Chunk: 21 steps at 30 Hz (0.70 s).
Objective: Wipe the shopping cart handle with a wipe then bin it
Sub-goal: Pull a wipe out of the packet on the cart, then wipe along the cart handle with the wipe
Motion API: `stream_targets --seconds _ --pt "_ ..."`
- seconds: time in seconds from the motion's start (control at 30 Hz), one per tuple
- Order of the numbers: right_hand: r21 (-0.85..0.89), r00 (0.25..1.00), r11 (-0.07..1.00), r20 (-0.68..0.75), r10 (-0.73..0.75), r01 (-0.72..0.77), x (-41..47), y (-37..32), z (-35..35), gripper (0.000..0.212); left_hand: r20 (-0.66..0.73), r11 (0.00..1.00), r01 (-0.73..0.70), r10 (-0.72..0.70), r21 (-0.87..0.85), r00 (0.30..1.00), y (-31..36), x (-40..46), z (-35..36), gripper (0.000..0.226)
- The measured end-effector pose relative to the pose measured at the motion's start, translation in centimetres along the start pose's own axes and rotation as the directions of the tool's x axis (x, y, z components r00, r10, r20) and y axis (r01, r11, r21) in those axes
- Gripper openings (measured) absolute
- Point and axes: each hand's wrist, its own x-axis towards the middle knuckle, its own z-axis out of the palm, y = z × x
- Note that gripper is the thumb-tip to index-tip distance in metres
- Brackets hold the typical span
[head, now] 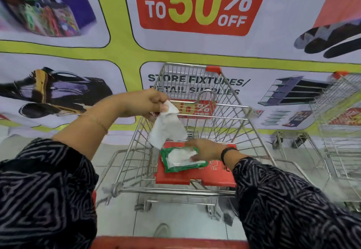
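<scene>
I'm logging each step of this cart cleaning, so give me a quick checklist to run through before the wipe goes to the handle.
1. Wipe fully out of the pack: ok, it hangs free from the left hand.
2. Grip on the wipe: ok, pinched at its top corner.
3. Wipe pack steady: ok, the right hand presses it on the red seat flap.
4. Pack resealed: not ok, its opening shows white.
5. Cart handle within reach: ok, the red bar is at the bottom edge, untouched.
6. Bin located: cannot tell, none is in view.
</scene>
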Motion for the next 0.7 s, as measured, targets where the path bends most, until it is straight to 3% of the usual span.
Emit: stream_targets --seconds 0.07,0.17,0.23,0.3,0.37,0.43,0.5,0.57,0.63,0.7 --pt "0.221 0.991 0.969 -0.094 -0.093 0.112 -3.0 -0.9 -1.5 0.082 0.004 1.000 -0.001 0.001 0.004 1.000 1.6 -1.4 1.1 0.017" --pt "0.459 0.933 0.836 -0.323 -0.158 0.300 -7.5 -3.2 -3.3 0.100 0.001 1.000 -0.011 0.011 -0.007 1.000 4.1 -3.7 2.7 0.023" --pt "0.381 0.851 0.821 -0.478 -0.217 0.424 -10.5 -4.8 -3.9 0.106 -0.006 0.999 -0.038 0.038 0.018 0.999 5.9 -5.7 3.7 0.023" --pt "0.177 0.782 0.882 -0.559 -0.275 0.436 -12.6 -5.9 -4.1 0.106 0.015 0.997 -0.069 0.069 0.044 0.998 7.1 -7.0 4.3 0.020" --pt "0.022 0.730 0.916 -0.612 -0.304 0.400 -14.8 -6.5 -3.8 0.082 0.066 0.984 -0.147 0.141 0.104 0.988 8.4 -8.3 5.1 0.021" --pt "-0.098 0.700 0.934 -0.636 -0.325 0.345 -16.7 -6.8 -2.9 0.041 0.081 0.956 -0.223 0.212 0.189 0.974 9.2 -9.0 5.9 0.022" --pt "-0.259 0.667 0.942 -0.667 -0.333 0.211 -18.4 -6.5 -1.5 0.024 0.075 0.924 -0.274 0.264 0.267 0.962 9.1 -9.4 7.0 0.020" --pt "-0.414 0.588 0.910 -0.729 -0.350 0.029 -20.5 -6.2 0.3 0.026 0.078 0.911 -0.308 0.298 0.274 0.951 8.1 -9.8 8.1 0.017" --pt "-0.471 0.533 0.872 -0.776 -0.336 -0.136 -22.9 -5.4 2.6 0.043 0.072 0.915 -0.303 0.295 0.265 0.953 5.9 -10.5 9.1 0.016" --pt "-0.517 0.540 0.829 -0.770 -0.341 -0.215 -24.3 -4.5 6.0 0.062 -0.002 0.899 -0.263 0.282 0.351 0.960 2.7 -11.3 9.7 0.026"
